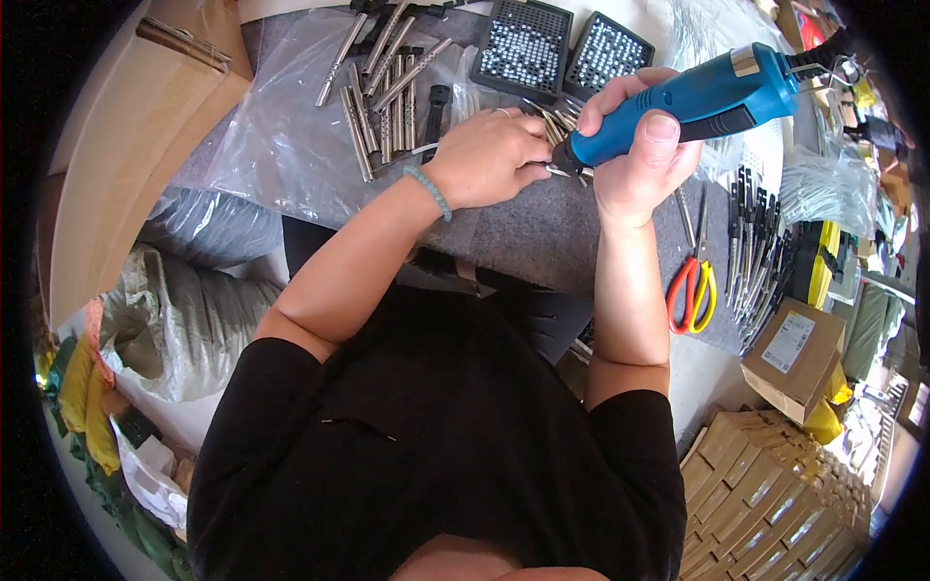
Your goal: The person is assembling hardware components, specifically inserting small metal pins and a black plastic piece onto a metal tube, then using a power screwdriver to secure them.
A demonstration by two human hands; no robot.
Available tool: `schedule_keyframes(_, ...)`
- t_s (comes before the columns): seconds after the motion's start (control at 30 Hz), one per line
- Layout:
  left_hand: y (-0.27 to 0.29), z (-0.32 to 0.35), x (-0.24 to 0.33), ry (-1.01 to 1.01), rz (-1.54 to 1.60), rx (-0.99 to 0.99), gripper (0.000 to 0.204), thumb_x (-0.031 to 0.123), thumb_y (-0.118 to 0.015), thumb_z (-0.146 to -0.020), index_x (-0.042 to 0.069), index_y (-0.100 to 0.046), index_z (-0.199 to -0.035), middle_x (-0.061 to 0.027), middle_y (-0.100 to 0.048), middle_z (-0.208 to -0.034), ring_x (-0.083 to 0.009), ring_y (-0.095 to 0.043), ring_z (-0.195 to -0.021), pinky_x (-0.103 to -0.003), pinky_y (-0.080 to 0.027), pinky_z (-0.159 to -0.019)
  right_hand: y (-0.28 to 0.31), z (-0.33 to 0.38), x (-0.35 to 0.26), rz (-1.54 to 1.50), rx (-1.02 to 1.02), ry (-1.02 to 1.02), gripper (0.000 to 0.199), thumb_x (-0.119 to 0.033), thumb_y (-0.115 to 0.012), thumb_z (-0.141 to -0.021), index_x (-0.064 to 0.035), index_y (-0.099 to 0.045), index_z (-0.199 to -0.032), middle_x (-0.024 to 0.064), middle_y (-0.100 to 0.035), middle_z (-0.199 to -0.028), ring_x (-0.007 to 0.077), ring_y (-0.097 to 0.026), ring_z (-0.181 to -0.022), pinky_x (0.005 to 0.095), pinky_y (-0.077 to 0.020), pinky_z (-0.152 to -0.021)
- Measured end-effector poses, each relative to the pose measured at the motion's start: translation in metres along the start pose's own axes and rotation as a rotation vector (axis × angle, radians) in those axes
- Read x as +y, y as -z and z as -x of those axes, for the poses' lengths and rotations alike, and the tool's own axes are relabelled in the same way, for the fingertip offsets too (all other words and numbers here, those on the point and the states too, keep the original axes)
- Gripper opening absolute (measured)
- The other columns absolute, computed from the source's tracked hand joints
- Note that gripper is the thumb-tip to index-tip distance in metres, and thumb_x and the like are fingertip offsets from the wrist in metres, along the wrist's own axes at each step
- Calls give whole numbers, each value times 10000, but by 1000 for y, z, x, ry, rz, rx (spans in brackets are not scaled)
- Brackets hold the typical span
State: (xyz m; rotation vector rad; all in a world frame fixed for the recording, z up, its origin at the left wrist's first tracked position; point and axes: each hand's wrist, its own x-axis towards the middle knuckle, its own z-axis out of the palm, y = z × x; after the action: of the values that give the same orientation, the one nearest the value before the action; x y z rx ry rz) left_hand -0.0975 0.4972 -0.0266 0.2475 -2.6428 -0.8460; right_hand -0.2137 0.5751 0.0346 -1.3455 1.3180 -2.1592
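My right hand [644, 155] is wrapped round a blue electric screwdriver [712, 92], which lies slantwise with its dark nose down to the left. Close against that nose is my left hand [494, 157], its fingers closed in a pinch at the tip. A small shiny bit of metal shows by the fingertips, but what they hold is mostly hidden. Left of this hand several slim silver metal tubes with holes [395, 102] lie in a loose heap. A short black rod-like part [437, 111] lies beside them. More thin metal pieces [552, 121] stick out behind my fingers.
Two black trays [479, 76] of small silver pieces stand at the back of the grey cloth-covered table [523, 237]. Red-and-yellow-handled scissors [689, 295] and several dark slim tools or parts [751, 242] lie on the right. Clear plastic [271, 136] covers the left; a cardboard box [792, 358] stands right.
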Motion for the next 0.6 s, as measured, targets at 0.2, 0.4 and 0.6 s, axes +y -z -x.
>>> schedule_keyframes(0.2,0,1,1,-12,-1,33,114,192,-661,-752,96,-638,-810,-41,-591,-885,-282,-562,-915,-410,-453,-786,3,1,3,-8,-51,9,605,-513,-583,-828,56,-440,-975,136,-516,-652,180,-533,-530,280,-445,-492)
schedule_keyframes(0.4,1,0,0,-1,-39,14,124,191,-661,-750,83,-630,-802,-39,-591,-875,-273,-565,-914,-401,-457,-783,4,2,5,-27,-92,-24,647,-561,-597,-803,40,-445,-988,133,-521,-692,183,-534,-540,282,-451,-502)
schedule_keyframes(0.6,6,-5,4,2,-44,-34,137,193,-661,-750,71,-634,-805,-40,-608,-923,-273,-567,-932,-396,-457,-796,7,0,5,-74,-101,-76,731,-630,-631,-743,32,-457,-998,120,-529,-697,168,-539,-540,274,-452,-491)
